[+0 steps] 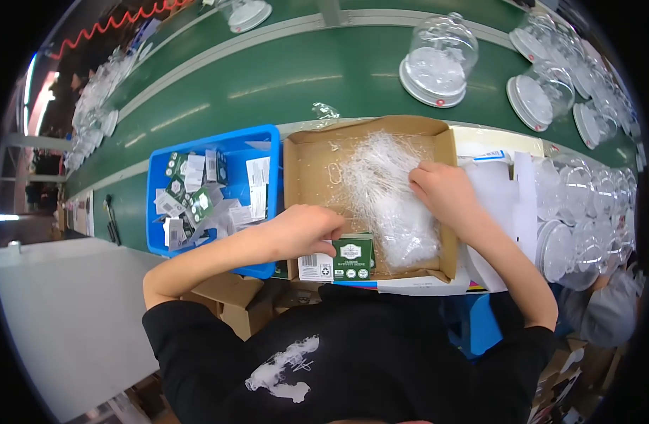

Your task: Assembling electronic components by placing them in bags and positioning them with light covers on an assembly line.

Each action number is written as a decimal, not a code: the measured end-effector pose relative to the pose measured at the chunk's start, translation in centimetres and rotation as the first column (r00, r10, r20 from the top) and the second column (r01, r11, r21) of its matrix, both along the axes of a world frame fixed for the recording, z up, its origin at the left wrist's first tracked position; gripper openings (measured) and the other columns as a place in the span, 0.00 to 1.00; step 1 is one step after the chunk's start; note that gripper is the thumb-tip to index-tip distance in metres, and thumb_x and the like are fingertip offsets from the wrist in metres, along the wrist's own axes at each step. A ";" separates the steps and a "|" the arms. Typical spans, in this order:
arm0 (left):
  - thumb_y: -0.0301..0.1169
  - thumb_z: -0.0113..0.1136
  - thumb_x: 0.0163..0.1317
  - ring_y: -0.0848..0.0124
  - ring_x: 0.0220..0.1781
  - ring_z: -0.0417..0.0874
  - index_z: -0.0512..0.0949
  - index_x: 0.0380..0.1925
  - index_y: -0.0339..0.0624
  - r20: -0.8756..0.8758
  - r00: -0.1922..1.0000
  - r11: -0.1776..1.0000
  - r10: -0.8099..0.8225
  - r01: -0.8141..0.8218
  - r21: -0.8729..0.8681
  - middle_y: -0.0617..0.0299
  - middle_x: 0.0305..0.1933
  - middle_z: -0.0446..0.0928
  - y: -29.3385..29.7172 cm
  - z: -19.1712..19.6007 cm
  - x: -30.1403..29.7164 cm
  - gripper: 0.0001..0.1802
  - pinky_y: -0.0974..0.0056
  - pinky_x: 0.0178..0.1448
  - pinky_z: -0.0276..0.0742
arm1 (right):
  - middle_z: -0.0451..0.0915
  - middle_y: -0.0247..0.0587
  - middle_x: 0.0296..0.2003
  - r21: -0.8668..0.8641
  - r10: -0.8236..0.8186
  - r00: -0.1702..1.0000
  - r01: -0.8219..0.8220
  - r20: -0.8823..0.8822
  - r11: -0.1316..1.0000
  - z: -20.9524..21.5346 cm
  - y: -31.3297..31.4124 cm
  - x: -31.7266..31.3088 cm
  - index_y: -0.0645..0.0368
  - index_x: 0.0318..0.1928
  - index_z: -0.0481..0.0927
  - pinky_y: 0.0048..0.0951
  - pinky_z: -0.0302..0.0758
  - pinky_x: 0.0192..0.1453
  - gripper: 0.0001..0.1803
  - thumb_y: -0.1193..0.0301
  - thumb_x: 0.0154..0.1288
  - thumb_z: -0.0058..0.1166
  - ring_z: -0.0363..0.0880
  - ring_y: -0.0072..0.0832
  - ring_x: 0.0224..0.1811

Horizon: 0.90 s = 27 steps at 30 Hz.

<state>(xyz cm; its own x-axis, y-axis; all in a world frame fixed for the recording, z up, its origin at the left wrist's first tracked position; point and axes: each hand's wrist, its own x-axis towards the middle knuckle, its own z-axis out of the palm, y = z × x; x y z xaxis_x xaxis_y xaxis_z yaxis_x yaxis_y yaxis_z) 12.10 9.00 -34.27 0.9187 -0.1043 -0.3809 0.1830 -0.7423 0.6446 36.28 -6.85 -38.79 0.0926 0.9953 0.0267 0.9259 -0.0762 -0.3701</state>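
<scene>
My left hand [312, 227] is closed, its thumb and fingers pinched at the upper edge of a green and white printed card [353, 258]. More green card edges show just behind it, at the near side of a shallow cardboard box [307, 177]. Inside that box lies a heap of thin clear plastic strands [381, 169], with a crinkled clear bag [413, 237] at its near end. My right hand [441, 189] reaches over the box's right side, fingertips pinched together at the strands. Exactly how many strands it grips is too fine to see.
Left of the box stands a blue bin [155, 201] with several similar cards. A glass dome on a white base [436, 71] stands on the green conveyor [268, 78]. More domes [575, 191] crowd the right. Another person's sleeve [611, 307] shows at lower right.
</scene>
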 end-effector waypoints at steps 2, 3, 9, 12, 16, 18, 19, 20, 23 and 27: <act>0.29 0.69 0.53 0.59 0.30 0.80 0.73 0.29 0.36 -0.146 0.988 0.985 0.056 -0.079 -0.151 0.55 0.26 0.76 0.4 -0.2 0.5 0.13 0.59 0.35 0.74 | 0.79 0.43 0.33 0.006 -0.019 1.000 0.019 -0.025 1.000 0.4 -0.1 0.1 0.59 0.37 0.81 0.42 0.76 0.41 0.07 0.70 0.61 0.55 0.80 0.44 0.37; 0.29 0.69 0.53 0.59 0.30 0.80 0.73 0.29 0.36 -0.145 0.988 0.987 0.041 -0.063 -0.145 0.55 0.26 0.76 0.6 -0.3 0.7 0.13 0.59 0.35 0.74 | 0.79 0.43 0.34 0.005 -0.018 0.999 0.018 -0.050 1.000 0.6 -0.2 0.2 0.58 0.39 0.81 0.42 0.76 0.41 0.08 0.69 0.62 0.55 0.80 0.44 0.37; 0.28 0.67 0.56 0.69 0.25 0.77 0.81 0.33 0.35 -0.192 0.977 0.963 0.088 -0.133 -0.234 0.56 0.23 0.78 1.5 0.3 1.1 0.09 0.64 0.32 0.73 | 0.80 0.47 0.35 0.015 -0.071 0.976 0.076 -0.206 0.997 1.5 -0.2 0.3 0.60 0.42 0.80 0.42 0.76 0.41 0.09 0.72 0.63 0.53 0.79 0.47 0.38; 0.28 0.66 0.57 0.70 0.26 0.78 0.83 0.37 0.37 -0.160 0.979 0.963 0.126 -0.159 -0.219 0.56 0.24 0.79 2.4 2.2 1.9 0.09 0.64 0.32 0.74 | 0.80 0.49 0.35 0.105 -0.008 0.978 0.030 -0.209 0.994 1.2 -0.5 1.3 0.62 0.42 0.80 0.41 0.76 0.43 0.09 0.72 0.63 0.53 0.79 0.47 0.38; 0.29 0.61 0.63 0.77 0.27 0.76 0.82 0.40 0.36 0.130 0.970 0.943 0.208 -0.163 -0.292 0.60 0.27 0.80 3.7 3.8 3.7 0.09 0.68 0.33 0.73 | 0.80 0.49 0.35 0.122 0.025 0.957 0.011 -0.288 0.992 1.9 -0.6 2.4 0.63 0.40 0.80 0.41 0.76 0.44 0.09 0.72 0.62 0.53 0.79 0.47 0.39; 0.31 0.56 0.66 0.80 0.28 0.75 0.82 0.41 0.36 0.124 0.948 0.925 0.293 -0.249 -0.286 0.63 0.26 0.79 3.2 4.9 6.0 0.11 0.70 0.32 0.72 | 0.80 0.49 0.35 0.071 0.006 0.936 0.021 -0.353 0.997 2.4 -0.6 2.9 0.63 0.39 0.80 0.40 0.76 0.44 0.08 0.73 0.61 0.53 0.79 0.47 0.39; 0.32 0.52 0.69 0.82 0.30 0.74 0.80 0.44 0.34 0.147 0.943 0.936 0.300 -0.261 -0.236 0.66 0.28 0.78 2.9 5.4 7.4 0.13 0.73 0.32 0.70 | 0.80 0.49 0.35 0.067 0.008 0.939 0.016 -0.345 0.998 2.5 -0.7 3.0 0.63 0.39 0.80 0.40 0.76 0.44 0.08 0.73 0.61 0.53 0.79 0.47 0.39; 0.32 0.52 0.69 0.83 0.31 0.74 0.79 0.44 0.33 0.241 0.894 0.889 0.378 -0.277 -0.365 0.66 0.30 0.78 2.9 4.2 8.6 0.14 0.73 0.32 0.70 | 0.80 0.48 0.35 0.079 0.028 0.939 -0.001 -0.342 0.997 2.6 -0.6 2.9 0.64 0.39 0.80 0.40 0.76 0.44 0.08 0.74 0.61 0.53 0.79 0.47 0.39; 0.32 0.48 0.71 0.84 0.34 0.74 0.77 0.47 0.32 0.333 0.736 0.732 0.590 -0.314 -0.604 0.67 0.34 0.78 2.5 2.1 12.1 0.14 0.76 0.36 0.70 | 0.79 0.47 0.34 0.043 0.028 0.975 -0.019 -0.221 0.999 3.9 -0.8 1.8 0.63 0.39 0.80 0.38 0.76 0.43 0.08 0.77 0.59 0.53 0.79 0.45 0.38; 0.29 0.44 0.68 0.82 0.25 0.71 0.74 0.54 0.33 0.148 0.666 0.436 0.731 -0.290 -0.852 0.66 0.28 0.74 3.1 -0.2 14.8 0.18 0.73 0.27 0.67 | 0.77 0.43 0.35 0.162 -0.005 0.992 -0.015 0.122 0.987 3.9 -1.0 2.3 0.62 0.35 0.80 0.35 0.78 0.43 0.08 0.78 0.52 0.53 0.80 0.39 0.40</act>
